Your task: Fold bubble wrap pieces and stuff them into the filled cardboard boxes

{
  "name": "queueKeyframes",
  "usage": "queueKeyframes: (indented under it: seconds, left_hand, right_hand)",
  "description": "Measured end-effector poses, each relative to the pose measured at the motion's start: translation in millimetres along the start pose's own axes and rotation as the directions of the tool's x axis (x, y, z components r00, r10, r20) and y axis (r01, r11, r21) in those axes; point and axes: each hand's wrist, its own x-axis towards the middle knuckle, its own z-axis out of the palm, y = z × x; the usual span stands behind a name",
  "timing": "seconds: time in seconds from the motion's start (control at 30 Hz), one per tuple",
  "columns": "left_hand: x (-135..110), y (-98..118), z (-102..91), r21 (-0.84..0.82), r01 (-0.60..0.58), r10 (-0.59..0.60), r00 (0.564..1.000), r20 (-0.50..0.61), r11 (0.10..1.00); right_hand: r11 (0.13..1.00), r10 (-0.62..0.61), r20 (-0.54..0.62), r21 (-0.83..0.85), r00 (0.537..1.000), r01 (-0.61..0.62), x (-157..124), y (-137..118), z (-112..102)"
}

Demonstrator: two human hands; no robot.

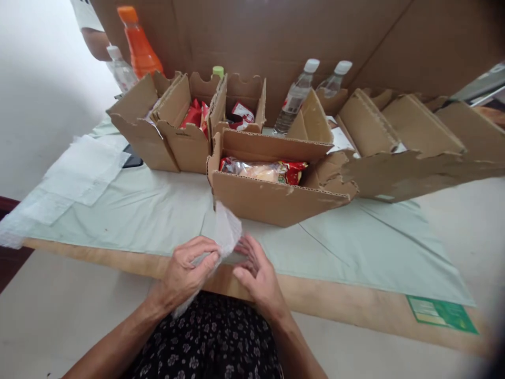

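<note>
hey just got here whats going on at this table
Someone's left hand pinches a translucent white sheet at the near edge of the table. The right hand is open beside it; whether they touch is unclear. Just beyond stands a cardboard box holding a snack packet. More sheets lie toward the left.

A plain white wall point(35, 79) fills the upper left, bright and evenly lit. Across the back stands a tall brown cardboard panel point(244, 42), creased on the left and marked by a slanting line on the right. Before it runs a long, pale wooden worktop point(335, 300), mostly covered by a wrinkled, pale green cloth point(374, 252) that leaves the near edge bare. Below lies a smooth, light grey floor point(79, 305). A dark reddish-brown surface point(11, 268), too cropped to identify, shows at the left edge.
</note>
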Motion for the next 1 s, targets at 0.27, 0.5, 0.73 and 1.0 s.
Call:
queueKeyframes:
  seconds: [0.27, 0.5, 0.73, 1.0]
  left_hand:
    - [-8, 0, 9.4, -0.342, 0.393, -0.339, 0.918, 0.207, 0.854]
    - [-6, -5, 4.2, -0.453, 0.577, -0.533, 0.813, 0.236, 0.679]
    - [25, -15, -44.6, -0.328, 0.634, -0.536, 0.77, 0.346, 0.7]
    - [95, -39, -47.7, 0.015, 0.405, -0.286, 0.617, 0.733, 0.914]
  right_hand:
    - [0.986, -0.004, -0.106, 0.163, 0.994, 0.021, 3, -8, 10]
    - [0.989, 0.027, -0.215, 0.151, 0.976, 0.006, -11, 16, 8]
    - [0.991, 0.131, -0.325, 0.036, 0.936, -0.127, -46, 17, -34]
    - [0.916, -0.097, -0.285, -0.4, 0.954, -0.026, -45, -16, -59]
